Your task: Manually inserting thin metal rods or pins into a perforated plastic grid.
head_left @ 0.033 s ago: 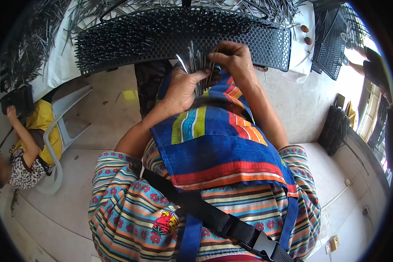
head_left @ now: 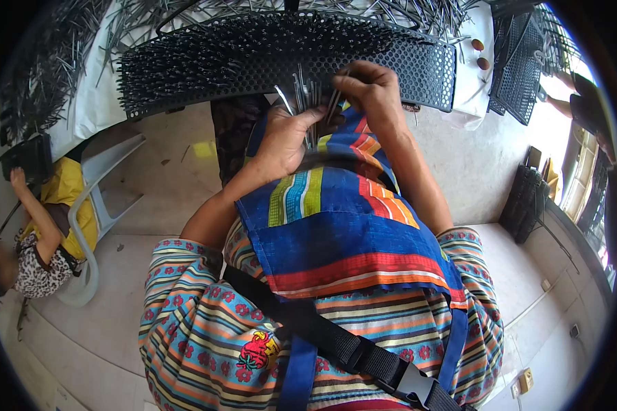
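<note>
My left hand [head_left: 285, 139] is closed round a bundle of thin grey metal rods [head_left: 306, 92], which stand up from the fist. One strip among them catches the light and leans left. Pinched between the thumb and forefinger of my right hand [head_left: 371, 90] is a thin rod [head_left: 334, 104], just right of the bundle; whether it is a single one I cannot tell. Beyond both hands stands a long black perforated rack [head_left: 384, 72]. Many thin dark rods [head_left: 178, 65] are packed upright in its left and back parts, while its front right holes show bare.
Loose rods [head_left: 137, 27] lie heaped on the white-covered table behind the rack. More black perforated trays [head_left: 517, 68] stand at the far right. To the left, another person [head_left: 44, 233] sits on a pale plastic chair [head_left: 96, 205]. A black case [head_left: 524, 198] rests by the right wall.
My right hand has shifted slightly to the right, away from the bundle, with its rod. My left hand and the bundle have stayed almost where they were.
</note>
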Demonstrator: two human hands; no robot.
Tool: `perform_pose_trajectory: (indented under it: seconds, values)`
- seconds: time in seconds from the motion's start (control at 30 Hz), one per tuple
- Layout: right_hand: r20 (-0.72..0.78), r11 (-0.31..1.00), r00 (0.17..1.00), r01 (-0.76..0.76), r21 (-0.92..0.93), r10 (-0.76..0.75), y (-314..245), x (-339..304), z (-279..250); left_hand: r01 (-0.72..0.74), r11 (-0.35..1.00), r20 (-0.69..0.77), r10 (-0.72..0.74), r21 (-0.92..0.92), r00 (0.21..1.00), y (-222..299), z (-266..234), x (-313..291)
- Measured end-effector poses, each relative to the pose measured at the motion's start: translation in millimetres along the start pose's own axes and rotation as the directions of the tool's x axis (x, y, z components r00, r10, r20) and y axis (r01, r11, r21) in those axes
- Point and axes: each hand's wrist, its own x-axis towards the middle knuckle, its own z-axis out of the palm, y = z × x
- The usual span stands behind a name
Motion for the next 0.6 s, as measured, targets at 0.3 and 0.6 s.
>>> perform_pose_trajectory:
  seconds: [0.3, 0.6]
  values:
    - [-0.235, 0.645, 0.606, 0.658, -0.387, -0.76, -5, 13, -29, 0.045, 0.997, -0.067, -0.04, 0.068, 0.997, 3, 0, -1]
    - [-0.145, 0.59, 0.65, 0.543, -0.598, -0.746, -4, 11, -19, 0.018, 0.996, -0.087, -0.01, 0.09, 0.996, 4, 1, 3]
